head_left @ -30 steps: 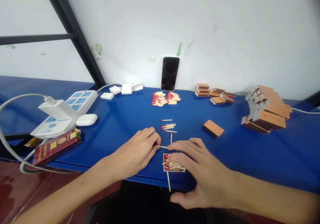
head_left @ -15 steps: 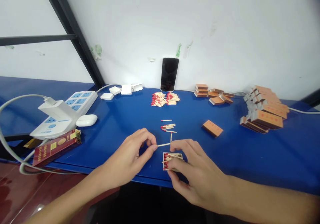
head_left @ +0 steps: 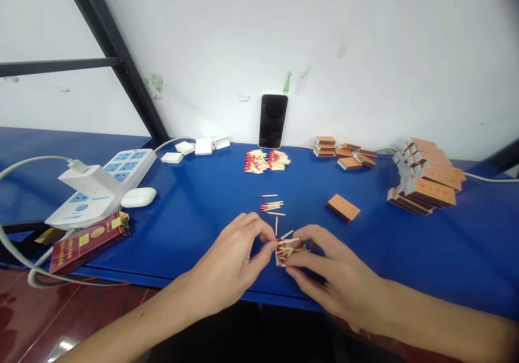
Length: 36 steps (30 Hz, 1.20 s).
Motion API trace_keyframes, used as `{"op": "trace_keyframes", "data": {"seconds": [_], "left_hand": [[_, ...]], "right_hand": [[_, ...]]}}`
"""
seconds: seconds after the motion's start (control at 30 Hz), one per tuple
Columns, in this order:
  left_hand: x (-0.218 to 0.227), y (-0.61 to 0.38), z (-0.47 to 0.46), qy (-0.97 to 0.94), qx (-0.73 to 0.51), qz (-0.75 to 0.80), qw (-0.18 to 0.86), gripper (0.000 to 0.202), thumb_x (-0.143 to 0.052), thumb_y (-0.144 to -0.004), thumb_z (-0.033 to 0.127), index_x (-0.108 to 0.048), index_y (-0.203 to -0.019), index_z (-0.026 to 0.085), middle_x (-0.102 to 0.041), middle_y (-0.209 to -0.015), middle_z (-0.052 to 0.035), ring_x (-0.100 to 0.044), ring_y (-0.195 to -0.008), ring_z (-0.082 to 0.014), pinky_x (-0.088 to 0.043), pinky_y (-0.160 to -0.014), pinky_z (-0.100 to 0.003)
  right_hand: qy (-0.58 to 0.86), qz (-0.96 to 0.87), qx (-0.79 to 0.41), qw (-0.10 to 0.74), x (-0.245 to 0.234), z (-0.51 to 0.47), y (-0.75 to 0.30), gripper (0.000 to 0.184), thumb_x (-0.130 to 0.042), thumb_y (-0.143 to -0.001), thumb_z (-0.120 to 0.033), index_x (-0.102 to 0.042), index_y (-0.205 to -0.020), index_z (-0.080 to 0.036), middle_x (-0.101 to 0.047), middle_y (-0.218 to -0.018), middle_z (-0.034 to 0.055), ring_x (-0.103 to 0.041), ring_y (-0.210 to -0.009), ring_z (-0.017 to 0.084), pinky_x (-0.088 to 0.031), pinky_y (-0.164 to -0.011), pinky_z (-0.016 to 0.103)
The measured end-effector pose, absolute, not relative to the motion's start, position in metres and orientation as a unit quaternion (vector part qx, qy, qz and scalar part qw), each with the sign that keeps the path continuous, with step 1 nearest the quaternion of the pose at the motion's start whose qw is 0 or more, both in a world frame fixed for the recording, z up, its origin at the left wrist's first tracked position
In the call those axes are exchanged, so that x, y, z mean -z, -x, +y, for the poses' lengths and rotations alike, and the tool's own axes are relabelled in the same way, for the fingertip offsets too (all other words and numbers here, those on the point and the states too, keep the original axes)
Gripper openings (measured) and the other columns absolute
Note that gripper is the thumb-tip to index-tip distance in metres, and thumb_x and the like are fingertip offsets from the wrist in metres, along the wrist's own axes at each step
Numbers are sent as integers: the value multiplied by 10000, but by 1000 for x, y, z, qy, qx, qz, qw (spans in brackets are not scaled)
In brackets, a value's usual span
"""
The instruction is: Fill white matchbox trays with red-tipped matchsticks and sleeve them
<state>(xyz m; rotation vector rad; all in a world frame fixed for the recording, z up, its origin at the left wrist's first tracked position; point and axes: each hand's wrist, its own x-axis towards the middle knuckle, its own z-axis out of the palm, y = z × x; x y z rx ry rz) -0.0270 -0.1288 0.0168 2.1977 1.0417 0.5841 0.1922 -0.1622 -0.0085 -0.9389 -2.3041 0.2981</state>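
Note:
A small open matchbox tray (head_left: 288, 252) full of red-tipped matches sits near the front edge of the blue table (head_left: 194, 206). My right hand (head_left: 328, 276) curls round the tray from the right and holds it. My left hand (head_left: 239, 257) is pinched, its fingertips at the tray's left side on the matches. A few loose matches (head_left: 272, 207) lie just behind the hands. One orange matchbox sleeve (head_left: 343, 208) lies to the right of them.
A pile of matches (head_left: 265, 160) and a black phone (head_left: 273, 121) stand at the wall. Orange matchboxes (head_left: 346, 154) and a larger stack (head_left: 427, 182) lie right. White trays (head_left: 200, 146), power strip (head_left: 101, 182), earbud case (head_left: 138, 196) and red box (head_left: 87, 241) lie left.
My left hand has brought a match from the table to the tray and closed in on it. My right hand has shifted from covering the tray to gripping its right side.

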Motion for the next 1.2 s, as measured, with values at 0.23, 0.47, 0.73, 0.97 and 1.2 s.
{"op": "trace_keyframes", "data": {"seconds": [0.23, 0.47, 0.73, 0.97, 1.2], "left_hand": [[-15, 25, -133, -848, -188, 379, 319, 181, -409, -1012, 257, -566, -942, 201, -595, -963, -29, -547, -926, -177, -451, -836, -331], [-12, 17, -128, -850, -188, 393, 295, 152, -503, -957, 281, -626, -919, 200, -590, -909, -33, -564, -882, -188, -470, -798, -340], [-7, 23, -132, -879, -197, 339, 273, 326, -616, -894, 260, -546, -1213, 245, -610, -1216, -55, -520, -1098, -233, -421, -986, -430], [0, 27, -134, -898, -185, 331, 224, 246, -569, -949, 278, -571, -1193, 244, -656, -1160, -48, -515, -1041, -234, -417, -887, -400], [4, 39, -144, -897, -198, 339, 206, 290, -568, -956, 279, -543, -1244, 260, -673, -1132, -41, -514, -982, -222, -415, -860, -387]], "right_hand": [[376, -857, -73, 344, 2, -163, -209, 166, -599, -898, -172, -701, -1007, -243, -616, -1077, 78, -610, -966, 183, -561, -788, 311], [344, -879, 10, 330, -3, -156, -212, 107, -627, -884, -171, -712, -929, -218, -642, -1047, 93, -612, -974, 210, -537, -836, 372], [369, -884, -66, 280, 3, -149, -207, 207, -632, -896, -273, -673, -1092, -220, -668, -1106, 96, -637, -988, 214, -545, -852, 389], [348, -880, -183, 266, 0, -143, -213, 184, -631, -910, -273, -687, -1073, -208, -704, -1059, 77, -671, -956, 175, -569, -851, 322], [339, -867, -240, 277, 6, -142, -205, 238, -687, -875, -298, -663, -1088, -193, -704, -989, 55, -660, -913, 148, -556, -812, 263]]}}
